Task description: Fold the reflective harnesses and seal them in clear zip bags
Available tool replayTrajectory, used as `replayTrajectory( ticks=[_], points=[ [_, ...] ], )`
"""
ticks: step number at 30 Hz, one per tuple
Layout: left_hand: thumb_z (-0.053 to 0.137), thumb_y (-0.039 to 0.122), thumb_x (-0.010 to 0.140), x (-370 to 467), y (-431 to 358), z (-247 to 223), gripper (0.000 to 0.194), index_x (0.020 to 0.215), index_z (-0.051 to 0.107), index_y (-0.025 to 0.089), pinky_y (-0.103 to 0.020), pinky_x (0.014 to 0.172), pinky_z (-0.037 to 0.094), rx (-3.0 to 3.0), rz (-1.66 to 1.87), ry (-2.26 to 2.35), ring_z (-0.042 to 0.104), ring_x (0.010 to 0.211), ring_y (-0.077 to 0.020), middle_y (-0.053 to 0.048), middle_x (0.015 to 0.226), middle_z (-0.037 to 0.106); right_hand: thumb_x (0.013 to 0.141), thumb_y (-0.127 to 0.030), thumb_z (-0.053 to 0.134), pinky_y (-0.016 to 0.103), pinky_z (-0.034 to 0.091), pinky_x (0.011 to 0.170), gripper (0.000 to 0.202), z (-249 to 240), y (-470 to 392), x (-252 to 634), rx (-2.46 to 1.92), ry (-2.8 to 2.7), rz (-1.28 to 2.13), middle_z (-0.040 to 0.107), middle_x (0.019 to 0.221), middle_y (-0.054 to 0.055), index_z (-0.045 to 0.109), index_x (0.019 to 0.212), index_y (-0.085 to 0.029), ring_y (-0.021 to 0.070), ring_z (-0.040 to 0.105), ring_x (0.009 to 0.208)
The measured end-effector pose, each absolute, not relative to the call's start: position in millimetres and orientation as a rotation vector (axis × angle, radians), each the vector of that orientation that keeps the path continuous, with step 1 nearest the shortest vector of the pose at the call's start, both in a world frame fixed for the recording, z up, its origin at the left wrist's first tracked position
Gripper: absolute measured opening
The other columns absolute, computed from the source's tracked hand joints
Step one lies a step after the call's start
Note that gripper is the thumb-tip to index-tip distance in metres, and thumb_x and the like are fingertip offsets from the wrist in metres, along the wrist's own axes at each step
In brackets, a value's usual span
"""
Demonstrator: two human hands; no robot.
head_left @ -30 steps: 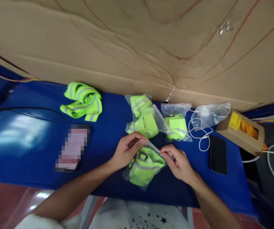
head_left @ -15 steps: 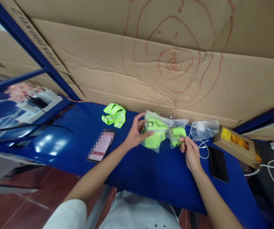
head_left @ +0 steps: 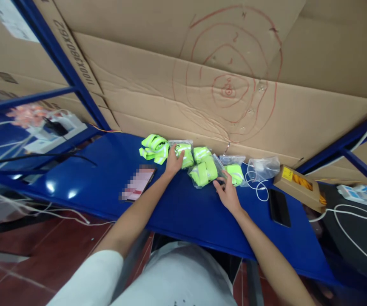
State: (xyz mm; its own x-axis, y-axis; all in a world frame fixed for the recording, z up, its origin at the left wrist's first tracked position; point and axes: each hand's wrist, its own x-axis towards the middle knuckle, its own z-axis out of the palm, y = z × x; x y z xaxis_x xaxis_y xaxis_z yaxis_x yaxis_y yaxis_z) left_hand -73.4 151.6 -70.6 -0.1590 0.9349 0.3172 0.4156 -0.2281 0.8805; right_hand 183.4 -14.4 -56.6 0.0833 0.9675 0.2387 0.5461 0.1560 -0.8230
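My left hand (head_left: 173, 163) is at the left edge of a clear plastic bag (head_left: 186, 155) with a folded neon-yellow reflective strap inside, thumb in front and fingers behind it. A loose neon-yellow strap with silver bands (head_left: 155, 148) lies bunched just left of that hand. Right of the held bag are a second neon packet (head_left: 201, 153) and a larger bagged one (head_left: 205, 171) in front of it. My right hand (head_left: 228, 194) is beside the larger bag, thumb and fingers curved apart with nothing visible between them. Another bagged strap (head_left: 234, 173) lies just behind its fingers.
A phone with a lit screen (head_left: 138, 183) lies left on the blue table (head_left: 183, 216). At right are a crumpled clear bag (head_left: 263, 169), a white cable (head_left: 261, 193), a dark phone (head_left: 279, 208) and a windowed carton (head_left: 300, 187). Marked cardboard (head_left: 138, 102) stands behind.
My left hand has moved left toward the loose strap. My right hand has come left, to the larger bag. The neon packets now sit spread in a group between my hands. The view has shifted.
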Motion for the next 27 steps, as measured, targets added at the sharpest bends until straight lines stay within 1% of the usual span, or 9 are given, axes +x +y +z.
replayTrajectory(
  ticks=[2,4,7,11,16,18,22,24,27],
  points=[
    [0.062,0.059,0.095,-66.2,152.0,-74.3,0.081,0.156,0.038,0.011,-0.048,0.131,0.022,1.653,1.367,1.509,0.022,0.16,-0.0347,-0.023,0.168,0.031,0.092,-0.057,0.065,0.039,0.061,0.075,0.08,-60.4,-9.7,170.8,-1.501,-1.604,0.511,0.066,0.129,0.017,0.034,0.154,-0.017,0.0186,0.071,0.074],
    [0.058,0.064,0.095,-63.2,152.8,-76.2,0.086,0.159,0.035,0.011,-0.049,0.132,0.019,1.673,1.348,1.495,0.014,0.163,-0.0353,-0.022,0.171,0.024,0.093,-0.046,0.065,0.039,0.061,0.08,0.067,-61.6,-4.1,157.3,-1.48,-1.66,0.393,0.06,0.135,0.019,0.042,0.148,-0.017,0.0201,0.07,0.085],
    [0.049,0.064,0.1,-64.8,152.4,-75.6,0.079,0.16,0.036,0.014,-0.049,0.131,0.02,1.733,1.314,1.466,0.018,0.162,-0.0334,-0.021,0.169,0.03,0.097,-0.025,0.05,0.039,0.058,0.096,0.04,-55.7,9.9,138.3,-1.434,-1.763,0.245,0.053,0.143,0.02,0.054,0.136,-0.016,0.0218,0.067,0.108],
    [0.041,0.056,0.105,-66.1,146.4,-67.8,0.073,0.161,0.035,0.011,-0.052,0.128,0.027,1.849,1.301,1.452,0.023,0.161,-0.0343,-0.025,0.17,0.025,0.098,-0.012,0.038,0.041,0.041,0.12,0.048,-35.8,42.1,120.0,-1.438,-1.884,0.056,0.05,0.152,0.019,0.054,0.143,-0.012,0.025,0.048,0.144],
    [0.033,0.05,0.107,-63.5,125.0,-45.0,0.071,0.164,0.03,0.008,-0.062,0.128,0.007,1.949,1.427,1.506,-0.006,0.163,-0.0372,-0.025,0.174,-0.006,0.097,-0.007,0.039,0.051,0.028,0.124,0.054,-22.2,65.5,113.6,-1.576,-2.014,-0.134,0.053,0.153,0.019,0.056,0.148,-0.013,0.0295,0.047,0.144],
    [0.042,0.049,0.105,-62.0,113.5,-35.0,0.067,0.162,0.038,0.015,-0.059,0.129,0.006,2.091,1.433,1.416,-0.004,0.164,-0.0352,-0.021,0.175,-0.003,0.098,-0.008,0.039,0.057,0.024,0.124,0.054,-22.1,60.7,119.6,-1.634,-2.049,-0.196,0.052,0.155,0.02,0.055,0.149,-0.014,0.0323,0.046,0.145],
    [0.062,0.049,0.097,-49.1,94.7,-28.6,0.06,0.153,0.055,0.027,-0.059,0.129,0.011,2.661,1.237,1.018,0.016,0.162,-0.0368,-0.016,0.175,0.017,0.103,-0.02,0.043,0.063,0.017,0.125,0.051,-21.0,39.8,153.3,-1.708,-2.077,-0.303,0.039,0.167,0.016,0.051,0.153,-0.023,0.0343,0.033,0.155],
    [0.064,0.045,0.096,-37.8,89.9,-33.3,0.055,0.148,0.06,0.029,-0.059,0.13,0.012,2.822,1.111,0.902,0.022,0.161,-0.0356,-0.014,0.173,0.025,0.105,-0.034,0.047,0.065,0.019,0.123,0.054,-23.3,29.5,176.2,-1.771,-2.011,-0.337,0.033,0.168,0.02,0.046,0.157,-0.019,0.0387,0.031,0.154],
    [0.062,0.038,0.098,-23.9,87.7,-42.5,0.048,0.145,0.063,0.025,-0.06,0.129,0.013,2.853,1.034,0.916,0.027,0.159,-0.0354,-0.018,0.17,0.031,0.103,-0.045,0.051,0.066,0.031,0.117,0.062,-35.8,18.2,203.3,-1.856,-1.889,-0.327,0.042,0.161,0.027,0.048,0.154,-0.01,0.0442,0.038,0.148]
  ],
)
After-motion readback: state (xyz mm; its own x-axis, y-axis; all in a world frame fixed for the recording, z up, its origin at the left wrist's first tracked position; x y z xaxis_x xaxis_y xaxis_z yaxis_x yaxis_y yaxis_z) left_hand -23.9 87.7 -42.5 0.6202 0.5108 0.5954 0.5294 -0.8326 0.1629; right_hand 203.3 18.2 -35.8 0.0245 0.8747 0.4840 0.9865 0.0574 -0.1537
